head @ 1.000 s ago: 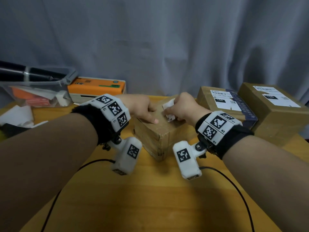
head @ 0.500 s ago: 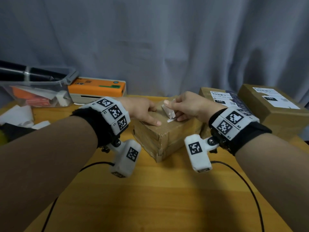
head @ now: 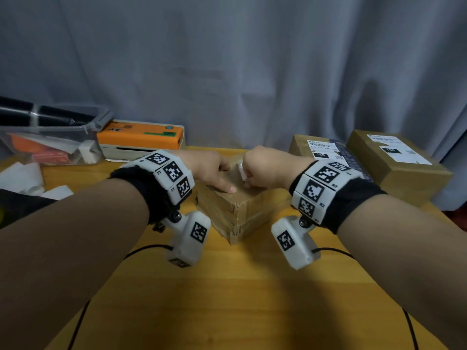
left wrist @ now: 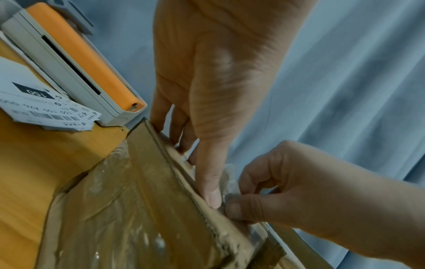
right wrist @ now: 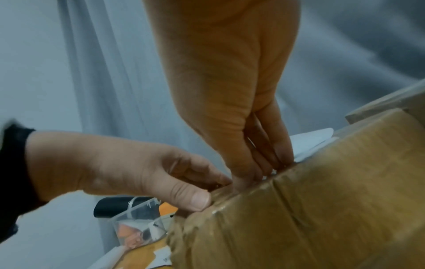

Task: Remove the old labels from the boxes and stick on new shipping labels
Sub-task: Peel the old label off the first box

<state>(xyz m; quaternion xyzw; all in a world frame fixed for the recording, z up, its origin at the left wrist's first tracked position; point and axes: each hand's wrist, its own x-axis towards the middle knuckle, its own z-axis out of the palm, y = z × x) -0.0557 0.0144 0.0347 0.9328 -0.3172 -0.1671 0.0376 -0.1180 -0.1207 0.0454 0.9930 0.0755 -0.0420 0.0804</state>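
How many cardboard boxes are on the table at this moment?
3: the taped box at centre under both hands, a labelled box behind the right wrist, and another labelled box at far right. More could be hidden out of frame.

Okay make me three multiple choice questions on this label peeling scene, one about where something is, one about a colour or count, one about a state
1. Where is the label printer?
A. behind the left arm
B. on a box
C. on the floor

2. How many cardboard boxes are on the table?
A. one
B. three
C. five

3. What is the right hand doing?
A. resting flat
B. pinching the old label
C. holding scissors

Answers:
A, it stands at the table's back left.
B, one under the hands, two at right.
B, fingers curl on white paper.
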